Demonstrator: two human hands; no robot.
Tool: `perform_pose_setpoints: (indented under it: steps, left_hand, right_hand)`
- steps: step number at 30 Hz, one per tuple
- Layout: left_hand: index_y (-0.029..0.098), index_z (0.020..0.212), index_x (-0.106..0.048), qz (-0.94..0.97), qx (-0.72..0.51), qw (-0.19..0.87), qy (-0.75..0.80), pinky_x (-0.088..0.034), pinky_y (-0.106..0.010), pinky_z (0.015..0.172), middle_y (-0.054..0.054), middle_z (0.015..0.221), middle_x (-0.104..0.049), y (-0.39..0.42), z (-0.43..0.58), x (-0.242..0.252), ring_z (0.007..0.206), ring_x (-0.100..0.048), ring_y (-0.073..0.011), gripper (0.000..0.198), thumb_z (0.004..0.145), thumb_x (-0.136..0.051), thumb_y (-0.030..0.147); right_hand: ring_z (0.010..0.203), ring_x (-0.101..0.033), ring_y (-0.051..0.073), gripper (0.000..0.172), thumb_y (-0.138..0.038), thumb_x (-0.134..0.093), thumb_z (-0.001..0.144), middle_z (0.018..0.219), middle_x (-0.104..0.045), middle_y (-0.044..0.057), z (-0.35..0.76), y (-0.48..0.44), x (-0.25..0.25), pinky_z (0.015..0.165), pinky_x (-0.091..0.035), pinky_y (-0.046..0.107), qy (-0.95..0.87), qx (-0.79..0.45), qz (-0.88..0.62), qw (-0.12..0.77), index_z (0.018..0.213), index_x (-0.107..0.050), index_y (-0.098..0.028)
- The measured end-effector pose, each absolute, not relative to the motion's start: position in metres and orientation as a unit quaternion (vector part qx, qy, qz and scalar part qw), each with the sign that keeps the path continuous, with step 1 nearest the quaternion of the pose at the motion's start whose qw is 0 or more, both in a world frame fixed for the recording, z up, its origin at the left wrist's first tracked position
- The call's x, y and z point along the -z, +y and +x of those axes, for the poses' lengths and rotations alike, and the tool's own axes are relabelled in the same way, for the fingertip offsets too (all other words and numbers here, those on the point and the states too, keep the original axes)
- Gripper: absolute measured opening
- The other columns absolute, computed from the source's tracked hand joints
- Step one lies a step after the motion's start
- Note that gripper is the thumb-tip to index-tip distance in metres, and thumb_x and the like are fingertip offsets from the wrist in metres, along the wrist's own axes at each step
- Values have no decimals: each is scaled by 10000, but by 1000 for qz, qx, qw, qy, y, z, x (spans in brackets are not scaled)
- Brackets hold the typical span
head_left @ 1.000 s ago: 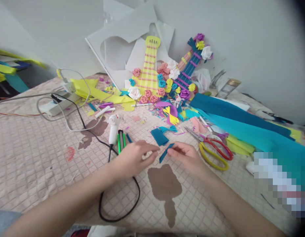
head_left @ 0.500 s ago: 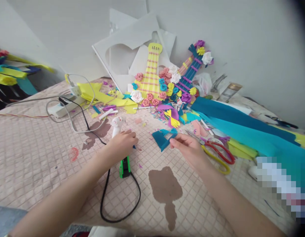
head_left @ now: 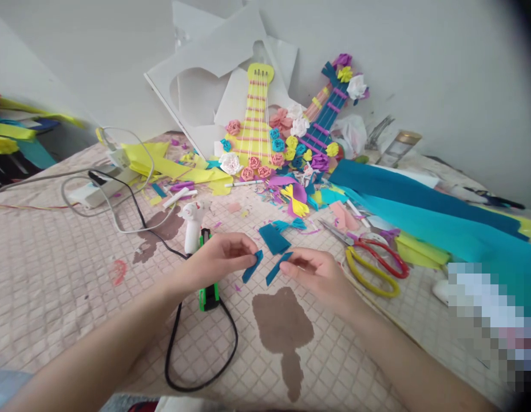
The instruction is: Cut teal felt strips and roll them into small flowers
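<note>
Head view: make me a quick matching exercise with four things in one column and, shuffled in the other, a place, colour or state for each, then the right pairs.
Things
1. Scissors
2. Left hand
3. Yellow guitar shape
4. Glue gun

Descriptions
A. At the back, in front of cut white boards
B. Mostly white
C. Part red, part yellow
D. Pinching a blue strip

Right pairs: 1-C, 2-D, 3-A, 4-B

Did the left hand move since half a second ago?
Yes. Measured against the white hot glue gun on the table, the left hand moved right and closer to the person, now holding a blue strip.
</note>
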State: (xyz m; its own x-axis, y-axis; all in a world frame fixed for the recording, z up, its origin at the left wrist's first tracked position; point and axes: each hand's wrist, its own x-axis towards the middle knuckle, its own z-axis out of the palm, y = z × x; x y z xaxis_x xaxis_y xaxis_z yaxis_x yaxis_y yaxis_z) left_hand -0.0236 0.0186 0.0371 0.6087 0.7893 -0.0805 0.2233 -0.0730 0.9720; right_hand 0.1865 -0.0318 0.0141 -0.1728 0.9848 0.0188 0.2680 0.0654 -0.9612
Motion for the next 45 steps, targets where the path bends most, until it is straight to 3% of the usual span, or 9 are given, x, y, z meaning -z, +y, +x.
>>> perform_pose_setpoints:
  steps: [3,8,12,17,24,45]
  left_hand:
    - [130,777,-594,597,-250,670,363,-351,-184,497,41,613,-554,15,-16,-26,520,-455,-54,127,745,-635,246]
    - [140,819,-631,530,-262,734,335,-365,-180,528,38,646,-590,11,-9,-9,542,-481,-47,118,747,-651,232]
    - [149,850,-610,534,-279,721,342,-408,-194,579,24,718,-607,7,-7,-7,611,-532,-65,126,756,-652,221]
    - [141,755,-571,570,-305,674,357,-398,-194,567,37,673,-556,3,-4,-15,600,-506,-66,101,744,-648,205]
    - [124,779,-637,604,-299,648,353,-424,-206,605,-2,715,-614,0,-5,-16,655,-543,-90,97,754,-638,218]
    - [131,820,-633,486,-332,697,409,-493,-156,623,24,708,-691,1,-3,-17,652,-640,-63,184,664,-729,124]
  right_hand:
    - [658,-563,136,189,-341,-614,790,668,-602,-10,183,-35,-15,622,-444,255,-629,-460,-499,378,681,-601,-187]
    - [655,-560,128,182,-308,-596,798,654,-602,-11,179,-35,-15,639,-442,254,-613,-517,-480,355,670,-606,-178]
    - [633,-548,120,162,-292,-604,785,643,-588,-13,177,-34,-13,619,-431,252,-592,-536,-480,363,677,-612,-172]
    - [616,-530,114,174,-297,-613,782,639,-583,-15,177,-34,-11,595,-409,245,-580,-548,-479,366,661,-601,-172]
    - [599,-494,108,218,-336,-620,785,623,-549,-23,177,-34,-8,576,-381,241,-573,-555,-480,365,640,-581,-179]
    - [625,-556,107,197,-362,-653,773,647,-644,-15,180,-34,-5,604,-400,235,-557,-564,-499,349,687,-672,-186]
